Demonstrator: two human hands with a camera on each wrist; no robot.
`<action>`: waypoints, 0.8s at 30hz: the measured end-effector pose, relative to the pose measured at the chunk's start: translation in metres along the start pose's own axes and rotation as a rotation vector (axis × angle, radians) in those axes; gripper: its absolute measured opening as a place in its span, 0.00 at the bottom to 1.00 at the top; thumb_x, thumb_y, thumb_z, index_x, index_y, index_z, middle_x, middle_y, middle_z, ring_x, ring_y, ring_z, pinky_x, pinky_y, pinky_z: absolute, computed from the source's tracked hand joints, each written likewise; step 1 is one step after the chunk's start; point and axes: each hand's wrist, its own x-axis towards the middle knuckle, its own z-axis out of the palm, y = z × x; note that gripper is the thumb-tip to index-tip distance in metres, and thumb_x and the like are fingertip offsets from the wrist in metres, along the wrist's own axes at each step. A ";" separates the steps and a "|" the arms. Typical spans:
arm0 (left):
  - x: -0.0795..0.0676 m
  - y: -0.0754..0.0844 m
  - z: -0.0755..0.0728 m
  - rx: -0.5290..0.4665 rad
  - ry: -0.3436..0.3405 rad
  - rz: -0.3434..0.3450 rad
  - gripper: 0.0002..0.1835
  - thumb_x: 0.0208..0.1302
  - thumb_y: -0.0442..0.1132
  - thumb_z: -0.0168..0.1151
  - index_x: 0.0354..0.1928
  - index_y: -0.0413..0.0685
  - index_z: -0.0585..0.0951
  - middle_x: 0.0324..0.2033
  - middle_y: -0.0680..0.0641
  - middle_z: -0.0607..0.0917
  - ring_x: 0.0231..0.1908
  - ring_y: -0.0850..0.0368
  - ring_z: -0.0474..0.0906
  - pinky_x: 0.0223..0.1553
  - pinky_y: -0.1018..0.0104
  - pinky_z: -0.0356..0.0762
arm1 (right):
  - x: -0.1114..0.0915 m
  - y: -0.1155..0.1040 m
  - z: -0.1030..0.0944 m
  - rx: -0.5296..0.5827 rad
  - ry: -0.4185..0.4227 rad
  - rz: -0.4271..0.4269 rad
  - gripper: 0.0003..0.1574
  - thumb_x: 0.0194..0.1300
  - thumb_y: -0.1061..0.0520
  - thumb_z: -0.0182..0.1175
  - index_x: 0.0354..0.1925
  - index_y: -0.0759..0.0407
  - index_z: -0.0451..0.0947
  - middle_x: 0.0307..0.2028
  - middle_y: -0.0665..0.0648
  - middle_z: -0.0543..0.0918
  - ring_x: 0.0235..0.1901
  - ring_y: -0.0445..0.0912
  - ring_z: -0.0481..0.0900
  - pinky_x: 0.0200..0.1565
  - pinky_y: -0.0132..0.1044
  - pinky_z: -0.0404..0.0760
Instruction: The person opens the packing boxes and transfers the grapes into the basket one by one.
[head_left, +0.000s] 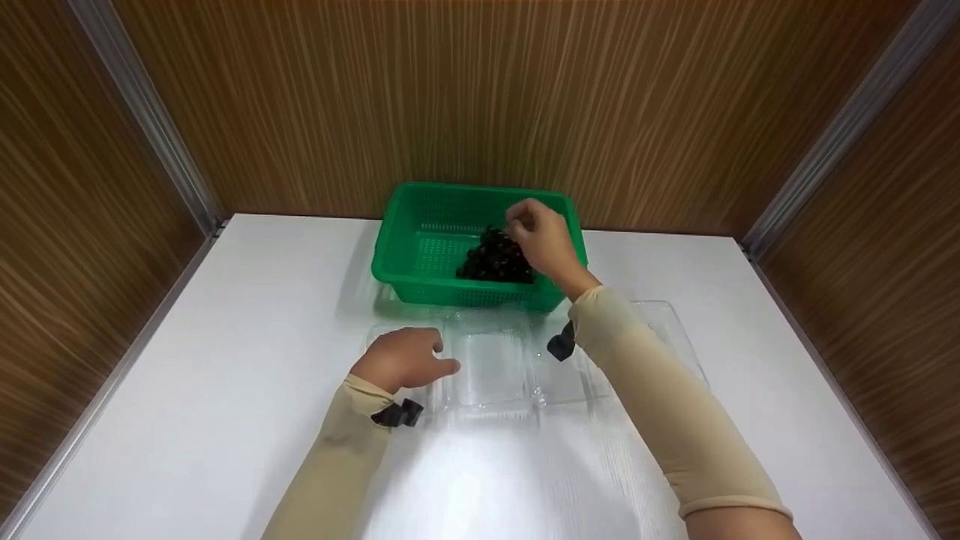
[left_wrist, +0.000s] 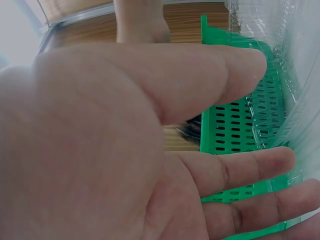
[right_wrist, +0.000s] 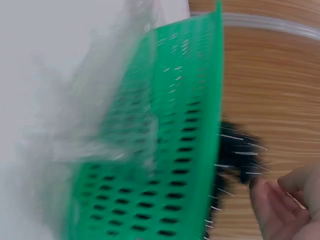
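Observation:
My left hand (head_left: pixel 405 358) hovers at or on the left part of the clear plastic containers (head_left: pixel 491 367); contact is hard to tell. Its thumb and fingers (left_wrist: pixel 235 167) are spread and hold nothing. Over the right side of a green basket (head_left: pixel 427 283) is my right hand (head_left: pixel 541 238), its fingers bent. Beneath it lies a heap of small dark glossy pieces (head_left: pixel 495 259), of a kind too dark to make out. In the right wrist view a fingertip (right_wrist: pixel 257 192) meets the dark pieces (right_wrist: pixel 242 150); blur hides whether one is pinched.
Another clear plastic piece (head_left: pixel 667 319) extends to the right, partly behind the right sleeve (head_left: pixel 652 382). The white table (head_left: pixel 300 300) ends at brown wood-grain walls (head_left: pixel 480 97) on the back and both sides. The basket stands close to the back wall.

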 end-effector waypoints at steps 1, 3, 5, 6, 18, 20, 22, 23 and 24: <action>-0.001 0.001 -0.001 -0.003 -0.001 0.001 0.25 0.69 0.57 0.64 0.56 0.45 0.83 0.50 0.48 0.87 0.40 0.53 0.80 0.50 0.49 0.80 | -0.002 -0.004 -0.002 0.047 -0.008 -0.013 0.11 0.79 0.60 0.54 0.54 0.60 0.79 0.51 0.59 0.83 0.51 0.49 0.84 0.54 0.43 0.82; -0.002 0.003 -0.002 -0.006 0.001 -0.002 0.26 0.69 0.57 0.64 0.57 0.44 0.82 0.51 0.47 0.86 0.41 0.52 0.80 0.51 0.48 0.80 | -0.008 -0.014 -0.006 0.117 -0.027 -0.044 0.10 0.79 0.60 0.54 0.53 0.60 0.78 0.51 0.61 0.83 0.49 0.52 0.85 0.51 0.41 0.83; -0.003 0.005 -0.004 -0.007 0.008 -0.001 0.26 0.69 0.57 0.64 0.57 0.45 0.82 0.52 0.47 0.87 0.41 0.52 0.81 0.51 0.48 0.80 | -0.016 -0.022 -0.009 0.140 -0.042 -0.081 0.11 0.79 0.60 0.54 0.53 0.62 0.79 0.50 0.62 0.83 0.47 0.55 0.86 0.48 0.38 0.84; -0.003 0.005 -0.005 -0.006 0.012 0.000 0.26 0.70 0.57 0.63 0.58 0.45 0.82 0.53 0.47 0.86 0.42 0.52 0.81 0.51 0.48 0.80 | -0.021 -0.025 -0.011 0.142 -0.046 -0.099 0.11 0.79 0.60 0.54 0.53 0.63 0.79 0.50 0.63 0.83 0.46 0.57 0.86 0.47 0.37 0.84; -0.018 0.014 -0.021 -0.051 0.166 0.067 0.27 0.70 0.54 0.65 0.64 0.46 0.79 0.56 0.45 0.85 0.53 0.49 0.82 0.54 0.48 0.80 | -0.100 -0.016 -0.030 0.024 0.107 -0.259 0.08 0.74 0.68 0.58 0.48 0.68 0.81 0.44 0.62 0.85 0.43 0.54 0.86 0.44 0.27 0.81; -0.022 0.014 -0.024 -0.066 0.193 0.077 0.29 0.70 0.53 0.65 0.66 0.46 0.77 0.58 0.44 0.84 0.56 0.48 0.82 0.56 0.47 0.80 | -0.110 -0.016 -0.033 -0.014 0.150 -0.313 0.07 0.73 0.68 0.59 0.47 0.66 0.82 0.43 0.58 0.86 0.43 0.50 0.85 0.46 0.28 0.81; -0.027 0.013 -0.027 -0.074 0.217 0.092 0.30 0.70 0.52 0.64 0.69 0.45 0.75 0.61 0.43 0.82 0.59 0.47 0.80 0.58 0.46 0.78 | -0.119 -0.017 -0.035 -0.047 0.192 -0.360 0.08 0.72 0.68 0.60 0.47 0.64 0.82 0.44 0.56 0.86 0.45 0.48 0.85 0.50 0.31 0.81; -0.029 0.013 -0.028 -0.076 0.226 0.099 0.31 0.71 0.52 0.64 0.70 0.45 0.74 0.63 0.42 0.81 0.60 0.46 0.79 0.59 0.46 0.78 | -0.122 -0.017 -0.035 -0.062 0.211 -0.377 0.08 0.72 0.69 0.60 0.47 0.64 0.82 0.44 0.56 0.86 0.46 0.48 0.84 0.52 0.32 0.81; -0.030 0.013 -0.030 -0.076 0.237 0.106 0.32 0.71 0.52 0.64 0.71 0.44 0.73 0.65 0.42 0.80 0.62 0.45 0.78 0.61 0.45 0.76 | -0.125 -0.018 -0.036 -0.075 0.228 -0.391 0.09 0.71 0.70 0.60 0.47 0.64 0.82 0.45 0.55 0.86 0.48 0.48 0.84 0.53 0.34 0.80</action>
